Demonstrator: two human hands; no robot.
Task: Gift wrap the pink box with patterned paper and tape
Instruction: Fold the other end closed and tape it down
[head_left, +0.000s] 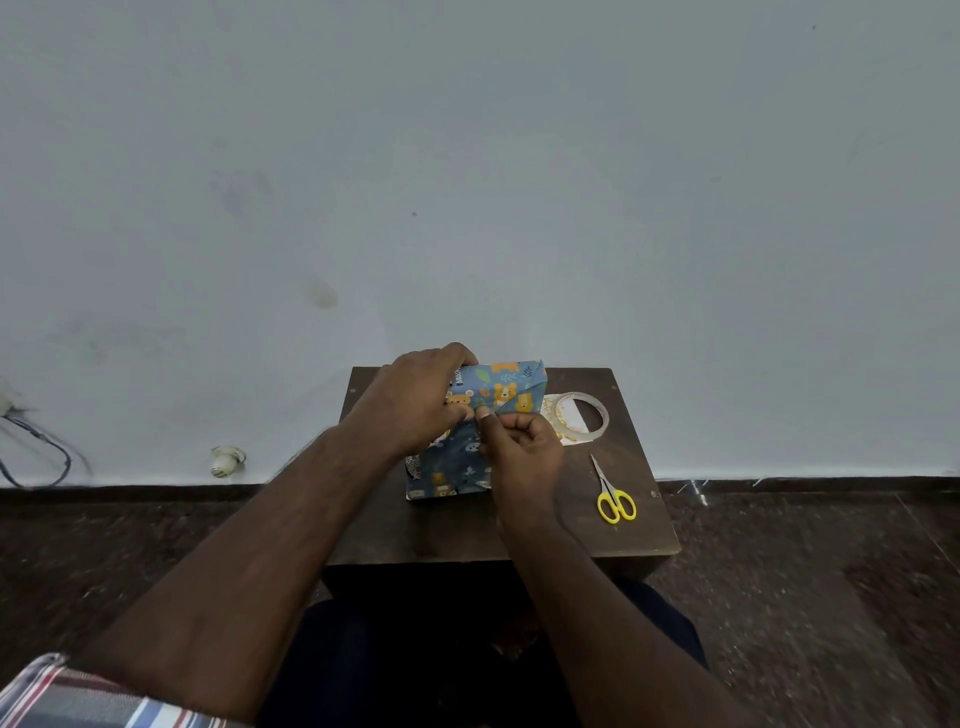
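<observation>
The box (498, 389) is covered in blue paper printed with orange bears and leaves; no pink shows. It stands tilted on the small dark wooden table (634, 535). My left hand (415, 400) grips its upper left side. My right hand (519, 452) is curled in front of it, thumb and fingertip pressed on the paper fold at the middle. Whether a strip of tape is under the fingers cannot be told. A roll of clear tape (582, 415) lies on the table to the right of the box.
Yellow-handled scissors (613, 493) lie on the table's right side, blades pointing away. A pale paper scrap (571, 439) sits under the tape roll. The table stands against a grey wall; dark floor surrounds it. Cables (36, 452) hang at the far left.
</observation>
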